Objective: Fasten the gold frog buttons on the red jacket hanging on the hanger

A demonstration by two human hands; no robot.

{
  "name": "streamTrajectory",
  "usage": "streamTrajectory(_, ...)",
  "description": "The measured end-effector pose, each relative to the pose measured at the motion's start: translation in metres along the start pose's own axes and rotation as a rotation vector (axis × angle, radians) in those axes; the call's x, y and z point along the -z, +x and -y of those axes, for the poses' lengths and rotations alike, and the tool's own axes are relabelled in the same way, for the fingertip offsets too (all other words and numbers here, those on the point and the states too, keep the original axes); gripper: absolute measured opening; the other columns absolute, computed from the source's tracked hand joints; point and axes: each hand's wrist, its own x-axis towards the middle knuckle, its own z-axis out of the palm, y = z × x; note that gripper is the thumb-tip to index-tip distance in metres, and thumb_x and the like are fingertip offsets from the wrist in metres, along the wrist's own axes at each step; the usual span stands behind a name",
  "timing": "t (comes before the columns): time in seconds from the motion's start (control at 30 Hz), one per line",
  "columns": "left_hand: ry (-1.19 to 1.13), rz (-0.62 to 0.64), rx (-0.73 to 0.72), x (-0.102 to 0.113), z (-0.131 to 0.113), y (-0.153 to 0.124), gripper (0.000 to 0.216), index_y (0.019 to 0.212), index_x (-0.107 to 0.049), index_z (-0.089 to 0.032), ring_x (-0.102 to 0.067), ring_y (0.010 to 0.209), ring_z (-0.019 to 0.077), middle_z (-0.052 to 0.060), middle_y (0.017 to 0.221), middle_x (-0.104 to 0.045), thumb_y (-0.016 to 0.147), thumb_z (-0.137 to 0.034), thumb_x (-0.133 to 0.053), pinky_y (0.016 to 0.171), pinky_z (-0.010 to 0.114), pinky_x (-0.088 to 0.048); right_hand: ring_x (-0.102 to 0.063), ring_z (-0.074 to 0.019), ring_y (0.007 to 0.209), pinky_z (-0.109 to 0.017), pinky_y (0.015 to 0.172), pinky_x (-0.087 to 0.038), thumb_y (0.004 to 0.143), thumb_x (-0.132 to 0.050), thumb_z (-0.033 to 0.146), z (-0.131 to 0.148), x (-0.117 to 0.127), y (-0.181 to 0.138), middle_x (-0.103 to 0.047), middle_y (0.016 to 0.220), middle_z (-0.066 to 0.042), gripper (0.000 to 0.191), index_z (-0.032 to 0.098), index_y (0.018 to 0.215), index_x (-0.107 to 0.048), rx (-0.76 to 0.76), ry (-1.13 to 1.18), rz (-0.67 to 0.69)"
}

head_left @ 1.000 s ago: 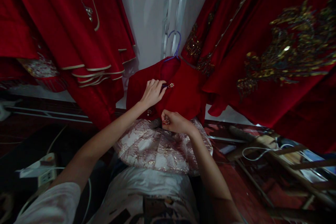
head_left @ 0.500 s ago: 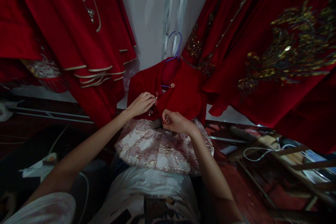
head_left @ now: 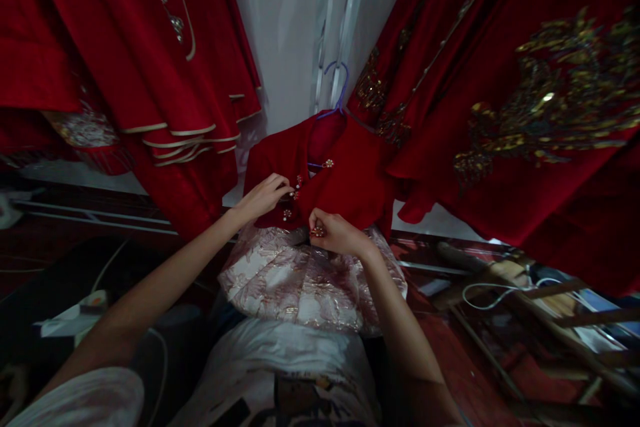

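Note:
A red jacket (head_left: 357, 173) hangs on a purple hanger (head_left: 343, 90), its front partly open, above a skirt of pink and white brocade (head_left: 305, 283). Beaded flower buttons with pearls run along both front edges; one button (head_left: 328, 163) sits near the neckline and another (head_left: 287, 215) low on the left panel. My left hand (head_left: 265, 197) is closed, fingertips together at the left panel beside the middle buttons; what they pinch is too small to tell. Low on the right panel, my right hand (head_left: 337, 232) grips the jacket's front edge, with a beaded button showing at its fingers.
Red garments with pale piping (head_left: 190, 100) hang at left. At right hang red garments with gold sequin embroidery (head_left: 540, 113). A wooden frame (head_left: 565, 320) with a white cable stands lower right. A white box (head_left: 70, 320) lies on a dark surface lower left.
My left hand has drawn back slightly to the left, uncovering more of the middle buttons. My right hand keeps its grip on the jacket edge.

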Motion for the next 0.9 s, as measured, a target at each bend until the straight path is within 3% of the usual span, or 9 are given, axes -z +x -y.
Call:
streamTrajectory(0.37, 0.013, -0.054, 0.082, 0.005, -0.007, 0.001, 0.026, 0.11, -0.064, -0.022, -0.047, 0.1, 0.0224, 0.01, 0.105, -0.054, 0.093, -0.022, -0.044, 0.087, 0.038, -0.049, -0.047, -0.0092, 0.061, -0.021, 0.057, -0.031, 0.072, -0.056, 0.015, -0.003, -0.001, 0.0, -0.051, 0.07, 0.005, 0.019, 0.021, 0.085, -0.044, 0.009, 0.004, -0.003)
streamTrajectory(0.53, -0.096, -0.065, 0.093, 0.009, -0.017, 0.006, 0.025, 0.103, -0.066, -0.022, -0.046, 0.107, 0.0222, 0.009, 0.114, -0.052, 0.091, -0.02, -0.045, 0.094, 0.041, -0.045, -0.049, -0.0094, 0.063, -0.02, 0.058, -0.031, 0.072, -0.057, 0.014, -0.001, 0.0, -0.001, -0.053, 0.072, 0.004, 0.018, 0.02, 0.085, -0.046, 0.009, 0.0, 0.009)
streamTrajectory(0.9, -0.261, 0.012, 0.062, 0.012, -0.01, 0.011, 0.022, 0.102, -0.064, -0.021, -0.054, 0.098, 0.018, 0.006, 0.102, -0.066, 0.094, -0.029, -0.046, 0.089, 0.035, -0.046, -0.048, -0.0091, 0.062, -0.02, 0.059, -0.033, 0.071, -0.058, 0.014, -0.003, -0.002, 0.001, -0.054, 0.072, 0.004, 0.019, 0.02, 0.085, -0.047, 0.019, 0.003, 0.005)
